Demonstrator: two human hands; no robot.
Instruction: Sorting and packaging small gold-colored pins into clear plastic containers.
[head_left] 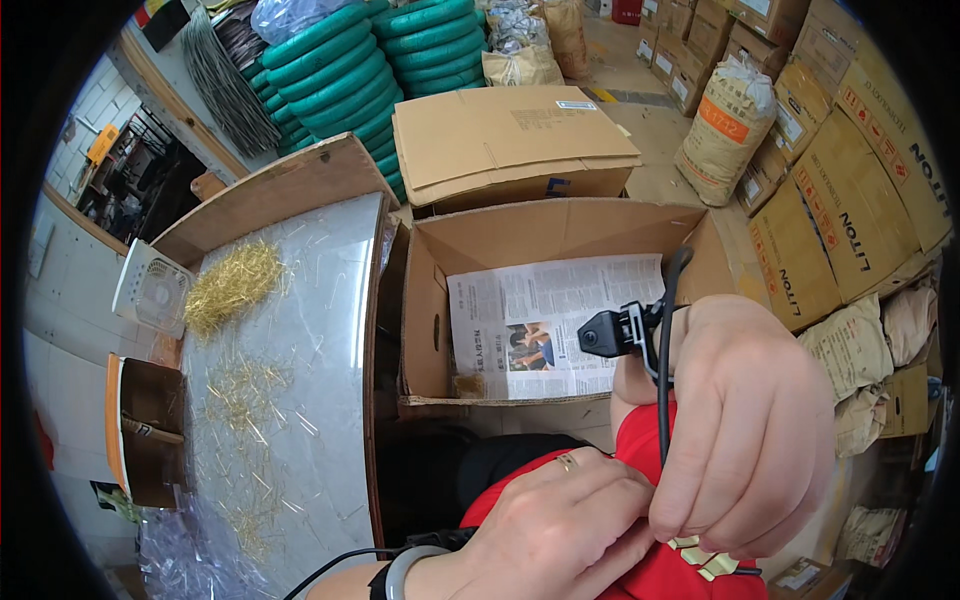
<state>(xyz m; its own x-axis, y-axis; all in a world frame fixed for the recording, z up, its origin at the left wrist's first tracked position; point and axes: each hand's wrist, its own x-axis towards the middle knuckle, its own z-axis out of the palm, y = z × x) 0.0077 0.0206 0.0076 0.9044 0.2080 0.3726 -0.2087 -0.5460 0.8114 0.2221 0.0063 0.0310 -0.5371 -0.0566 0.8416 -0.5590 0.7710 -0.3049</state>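
Both hands meet close in front of me at the lower right. My left hand (560, 525) has curled fingers that tuck behind the right fingertips, so what they grip is hidden. Fingers pointing down, my right hand (750, 430) closes over small pale yellow pieces (705, 558), whose exact kind I cannot make out. A black cable (664, 400) loops down past the right fingers, and its end shows beside the yellow pieces. Near the right wrist sits a small black camera (602, 334) on a mount. Red cloth (640, 440) lies beneath the hands.
On the left, a metal-topped table (335, 300) bears a pile of thin brass-coloured pins (235, 285) and scattered ones. A white basket (150, 285) stands at its edge. Ahead is an open carton (425, 330) lined with newspaper (560, 285). Green coils (335, 75), a sack (728, 130) and stacked cartons (835, 210) surround it.
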